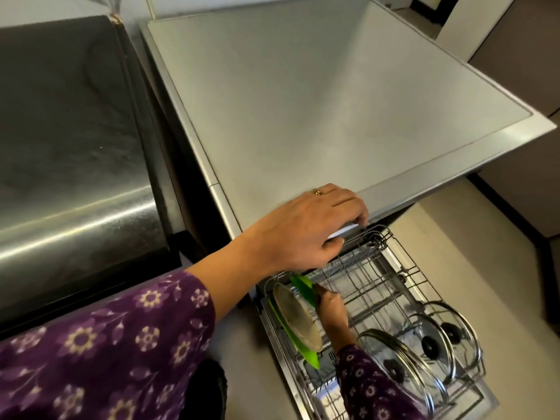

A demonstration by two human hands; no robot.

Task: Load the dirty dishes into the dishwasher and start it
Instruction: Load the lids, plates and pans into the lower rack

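Note:
The dishwasher's wire rack is pulled out at the lower right. A dirty beige plate stands on edge at its left side, with a green plate right behind it. My right hand reaches down into the rack and pinches another green plate by its rim, just beyond the beige one. My left hand lies on the front of the dishwasher's grey top, its fingers curled over the white front edge. Purple flowered sleeves cover both forearms.
Three glass pot lids with black knobs stand upright in the rack's right part. A brushed steel surface lies to the left of the dishwasher. Pale floor runs along the right, bordered by dark skirting.

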